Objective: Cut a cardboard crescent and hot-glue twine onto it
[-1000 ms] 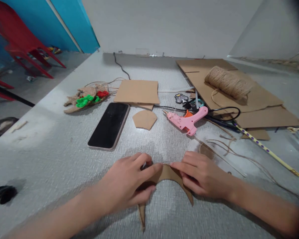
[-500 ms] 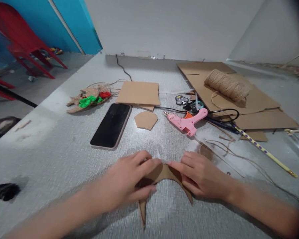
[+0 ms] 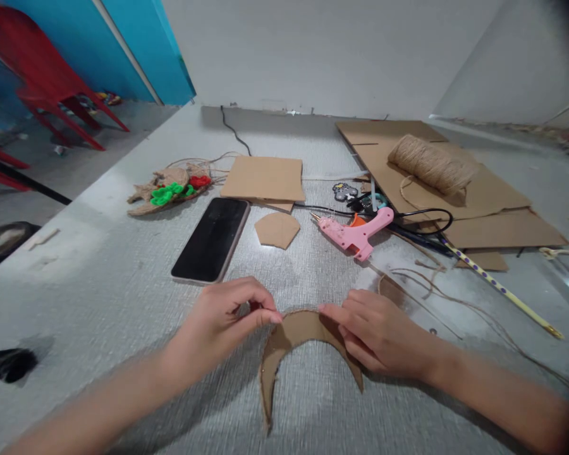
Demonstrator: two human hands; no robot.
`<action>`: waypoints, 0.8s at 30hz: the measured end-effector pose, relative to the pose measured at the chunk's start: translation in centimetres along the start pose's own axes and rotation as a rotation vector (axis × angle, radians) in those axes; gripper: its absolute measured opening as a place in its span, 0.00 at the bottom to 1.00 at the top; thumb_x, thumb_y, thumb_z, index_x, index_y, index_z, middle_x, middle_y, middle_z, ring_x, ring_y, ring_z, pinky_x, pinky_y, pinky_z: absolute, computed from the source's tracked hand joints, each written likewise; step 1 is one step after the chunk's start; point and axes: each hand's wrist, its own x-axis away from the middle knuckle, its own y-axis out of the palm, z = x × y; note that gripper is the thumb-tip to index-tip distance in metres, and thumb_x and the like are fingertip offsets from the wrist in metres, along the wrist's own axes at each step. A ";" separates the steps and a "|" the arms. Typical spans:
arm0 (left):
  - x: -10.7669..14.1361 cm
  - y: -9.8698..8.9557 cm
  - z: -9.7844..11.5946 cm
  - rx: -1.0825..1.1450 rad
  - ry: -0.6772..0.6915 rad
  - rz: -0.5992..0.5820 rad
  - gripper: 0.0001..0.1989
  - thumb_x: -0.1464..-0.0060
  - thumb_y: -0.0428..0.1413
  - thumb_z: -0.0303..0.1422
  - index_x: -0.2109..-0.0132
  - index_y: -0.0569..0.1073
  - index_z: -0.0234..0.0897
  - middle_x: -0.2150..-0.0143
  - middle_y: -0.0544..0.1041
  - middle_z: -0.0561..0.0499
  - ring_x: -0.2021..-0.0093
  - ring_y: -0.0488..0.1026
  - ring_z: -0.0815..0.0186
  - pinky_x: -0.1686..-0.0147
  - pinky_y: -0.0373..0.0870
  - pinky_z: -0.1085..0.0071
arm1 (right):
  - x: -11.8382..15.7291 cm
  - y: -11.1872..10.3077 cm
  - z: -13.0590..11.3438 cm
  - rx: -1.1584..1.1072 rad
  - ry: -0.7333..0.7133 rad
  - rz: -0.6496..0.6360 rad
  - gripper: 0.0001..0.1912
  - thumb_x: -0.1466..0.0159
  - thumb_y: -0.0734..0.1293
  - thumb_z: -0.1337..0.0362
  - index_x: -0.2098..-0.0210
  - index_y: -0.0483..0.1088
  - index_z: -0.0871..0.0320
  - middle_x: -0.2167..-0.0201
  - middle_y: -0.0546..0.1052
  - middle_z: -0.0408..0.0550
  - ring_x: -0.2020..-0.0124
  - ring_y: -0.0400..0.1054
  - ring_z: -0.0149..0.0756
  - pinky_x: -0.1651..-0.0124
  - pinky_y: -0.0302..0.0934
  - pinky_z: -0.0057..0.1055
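A crescent of brown cardboard [image 3: 299, 328] lies on the table, its curve away from me and its two points towards me. What looks like twine runs along its outer rim. My left hand [image 3: 232, 319] pinches thumb and forefinger together at the rim, left of the top; anything finer between the fingertips is too small to make out. With bent fingers, my right hand [image 3: 374, 328] holds down the crescent's right arm, its forefinger at the top rim. That hand hides part of the cardboard.
Beyond my hands lie a phone [image 3: 212, 240], a small cut cardboard piece [image 3: 277, 230] and a pink glue gun [image 3: 353, 234]. A twine spool [image 3: 429, 163] rests on cardboard sheets [image 3: 490, 183] at right, near a dotted pencil [image 3: 502, 287]. A twine-wrapped ornament [image 3: 168, 189] sits far left.
My left hand has drawn back to the left and its fingertips now pinch at the rim, uncovering the crescent's left arm. My right hand stays nearly in place.
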 end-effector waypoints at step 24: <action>1.5 0.6 2.6 0.006 0.264 -0.060 0.11 0.37 0.44 0.26 0.58 0.70 0.40 0.66 0.79 0.55 0.66 0.76 0.71 0.65 0.72 0.75 | -0.1 -2.8 -1.7 -0.098 -0.063 0.316 0.16 0.38 0.65 0.71 0.51 0.63 0.59 0.69 0.77 0.41 0.70 0.67 0.28 0.58 0.58 0.33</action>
